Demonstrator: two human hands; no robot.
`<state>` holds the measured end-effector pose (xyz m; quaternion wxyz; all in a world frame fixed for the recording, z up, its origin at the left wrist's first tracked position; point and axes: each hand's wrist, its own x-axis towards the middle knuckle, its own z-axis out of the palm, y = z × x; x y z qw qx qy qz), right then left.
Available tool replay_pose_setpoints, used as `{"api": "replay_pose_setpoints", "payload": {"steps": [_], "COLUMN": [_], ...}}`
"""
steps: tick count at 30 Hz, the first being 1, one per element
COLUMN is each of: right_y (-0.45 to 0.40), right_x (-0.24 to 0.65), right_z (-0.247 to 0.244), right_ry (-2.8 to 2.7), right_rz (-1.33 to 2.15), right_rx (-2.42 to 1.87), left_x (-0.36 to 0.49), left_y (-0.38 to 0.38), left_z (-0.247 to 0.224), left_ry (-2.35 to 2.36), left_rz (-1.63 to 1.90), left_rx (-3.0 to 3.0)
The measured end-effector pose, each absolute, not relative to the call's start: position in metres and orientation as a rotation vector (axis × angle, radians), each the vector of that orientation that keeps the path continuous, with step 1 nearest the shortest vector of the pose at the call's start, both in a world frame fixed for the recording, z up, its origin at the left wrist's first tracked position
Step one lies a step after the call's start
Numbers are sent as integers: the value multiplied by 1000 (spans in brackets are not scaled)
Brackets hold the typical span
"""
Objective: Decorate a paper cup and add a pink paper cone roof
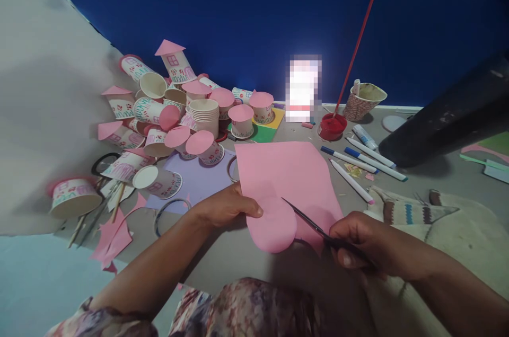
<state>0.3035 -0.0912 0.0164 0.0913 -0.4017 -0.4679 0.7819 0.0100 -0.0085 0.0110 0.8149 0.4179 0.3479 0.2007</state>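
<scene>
My left hand pinches the left edge of a sheet of pink paper, thumb on top. A rounded, partly cut disc hangs at the sheet's near edge, just right of that thumb. My right hand is closed around the handles of dark scissors. Their blades lie at the paper beside the disc's upper right curve, pointing up and left. Whether the lower blade is under the sheet I cannot tell.
Decorated paper cups with pink tops crowd the left. Pink scraps lie near brushes. Markers, a red pot with a stick, and a patterned cup stand right. A dark cylinder and cloth bag flank them.
</scene>
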Motion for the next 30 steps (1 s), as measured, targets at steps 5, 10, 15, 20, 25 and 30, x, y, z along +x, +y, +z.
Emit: {"api": "replay_pose_setpoints", "payload": {"steps": [5,10,15,20,25,30], "right_y": [-93,-94,-93,-96,-97,-98], "right_x": [306,307,307,310,311,309], "right_z": [9,2,4,-4,-6,-2], "right_ry": [-1343,-1345,-1406,-1437,-1459,-1429], "right_rz": [2344,2343,2326,2283,2270,2284], "right_rx": [-1188,-1192,-1268,-1296,-1318,-1304], "left_x": [11,12,12,10,10,9], "left_y": [-8,-7,-6,-6,-7,-7], "left_z": [9,9,8,9,8,8], "left_ry": [791,806,824,830,845,863], "left_rz": [417,397,385,363,378,352], "left_rx": [888,884,875,898,901,922]}}
